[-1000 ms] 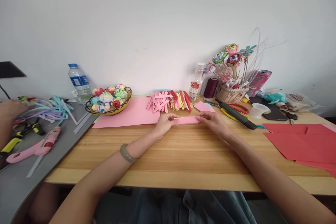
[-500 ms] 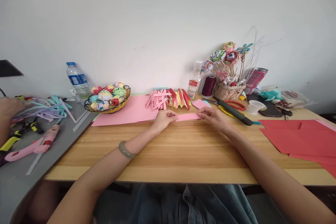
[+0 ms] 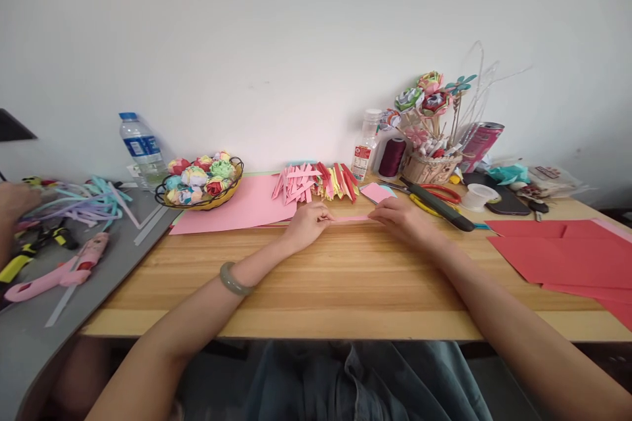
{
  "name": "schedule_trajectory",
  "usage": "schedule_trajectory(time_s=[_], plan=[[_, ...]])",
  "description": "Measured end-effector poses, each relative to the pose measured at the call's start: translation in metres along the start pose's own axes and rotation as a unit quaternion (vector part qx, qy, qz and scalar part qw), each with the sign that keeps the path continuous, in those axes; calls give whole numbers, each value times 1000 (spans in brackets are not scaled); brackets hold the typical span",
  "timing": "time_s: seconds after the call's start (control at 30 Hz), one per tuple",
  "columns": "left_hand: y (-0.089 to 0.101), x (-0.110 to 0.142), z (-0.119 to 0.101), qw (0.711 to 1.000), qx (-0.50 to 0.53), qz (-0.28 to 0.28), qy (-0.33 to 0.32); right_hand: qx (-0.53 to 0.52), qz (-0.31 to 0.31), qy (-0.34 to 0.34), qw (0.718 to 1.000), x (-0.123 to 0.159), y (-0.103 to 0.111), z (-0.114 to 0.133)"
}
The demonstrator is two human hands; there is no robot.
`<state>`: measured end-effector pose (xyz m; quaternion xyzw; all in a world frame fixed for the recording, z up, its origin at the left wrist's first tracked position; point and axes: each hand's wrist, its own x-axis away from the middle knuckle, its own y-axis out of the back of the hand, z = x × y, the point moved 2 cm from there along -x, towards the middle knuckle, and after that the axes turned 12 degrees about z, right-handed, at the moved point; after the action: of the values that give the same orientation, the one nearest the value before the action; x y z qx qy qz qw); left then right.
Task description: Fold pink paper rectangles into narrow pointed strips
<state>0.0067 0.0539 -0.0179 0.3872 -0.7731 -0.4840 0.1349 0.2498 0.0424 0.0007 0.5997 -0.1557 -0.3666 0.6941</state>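
Observation:
A narrow pink paper strip (image 3: 350, 218) stretches between my two hands, just above the wooden table (image 3: 316, 289). My left hand (image 3: 310, 223), with a bangle on its wrist, pinches the strip's left end. At the other end, the fingers of my right hand (image 3: 397, 218) are closed on it. Directly behind lie a pile of folded pink paper strips (image 3: 297, 183) and a row of red and yellow folded strips (image 3: 340, 182). A large pink paper sheet (image 3: 237, 212) lies left of my left hand. Small paper squares (image 3: 378, 193) rest behind my right hand.
At the left stand a basket of paper flowers (image 3: 200, 184) and a water bottle (image 3: 143, 151). A pink glue gun (image 3: 64, 273) and another person's hand (image 3: 17, 200) are on the grey table. A box cutter (image 3: 439, 205), scissors (image 3: 437, 194) and red paper sheets (image 3: 567, 250) lie at right.
The pink strip looked wider before and now shows as a thin band between my hands. My right hand has turned further over it. The whole view has shifted slightly.

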Motion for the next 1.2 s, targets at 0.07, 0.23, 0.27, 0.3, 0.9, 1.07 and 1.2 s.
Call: schedule_trajectory(time_s=[0.07,0.23,0.27,0.3,0.9,1.07,1.2], plan=[[3,3,-3,997,-74,19,-30,42,25,25,998,-1,-2,7],[9,8,-10,968,-229,59,-80,120,63,59,989,-6,-9,13],[9,8,-12,961,-253,61,-88,132,66,60,987,-6,-9,12],[9,8,-14,955,-275,63,-95,143,68,60,986,-6,-10,12],[5,6,-14,902,-398,30,-162,236,97,117,960,-5,-4,9],[5,9,-15,909,-389,26,-148,219,79,108,967,-4,-3,11],[3,8,-14,914,-379,26,-141,200,66,97,973,-3,-4,12]])
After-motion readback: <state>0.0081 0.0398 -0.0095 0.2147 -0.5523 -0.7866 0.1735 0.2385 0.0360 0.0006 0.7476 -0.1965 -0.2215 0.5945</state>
